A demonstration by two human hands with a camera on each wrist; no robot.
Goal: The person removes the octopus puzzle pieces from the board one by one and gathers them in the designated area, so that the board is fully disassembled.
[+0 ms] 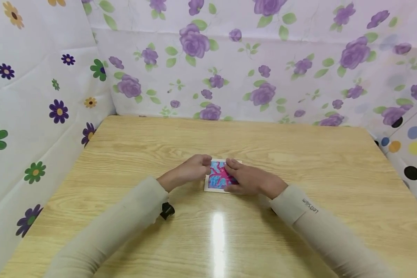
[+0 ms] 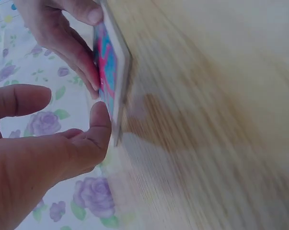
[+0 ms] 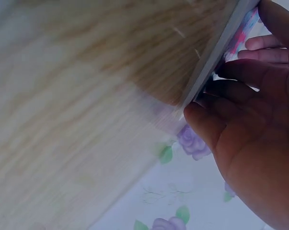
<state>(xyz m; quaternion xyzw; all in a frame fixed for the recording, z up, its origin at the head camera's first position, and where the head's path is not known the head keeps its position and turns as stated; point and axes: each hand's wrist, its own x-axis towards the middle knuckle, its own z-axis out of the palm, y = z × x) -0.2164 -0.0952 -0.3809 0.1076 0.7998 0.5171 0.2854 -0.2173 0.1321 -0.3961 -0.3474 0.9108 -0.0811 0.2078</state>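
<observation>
A small flat board (image 1: 218, 175) lies on the table, with a pale rim and a bright pink and blue picture that looks like an octopus. My right hand (image 1: 251, 179) rests over its right part, with fingers on the picture and the thumb by the near edge. That hand hides the board's right side. My left hand (image 1: 194, 168) is at the left edge, its fingers loosely bent and holding nothing. In the left wrist view, a fingertip of the left hand (image 2: 53, 148) is close to the board's edge; whether it touches, I cannot tell.
The light wooden table (image 1: 153, 135) carries the board. A cloth with purple roses (image 1: 194, 42) hangs behind, and a cloth with coloured daisies (image 1: 34, 116) on the left. A small black piece (image 1: 167, 211) shows beneath the left sleeve. Light glares on the near tabletop.
</observation>
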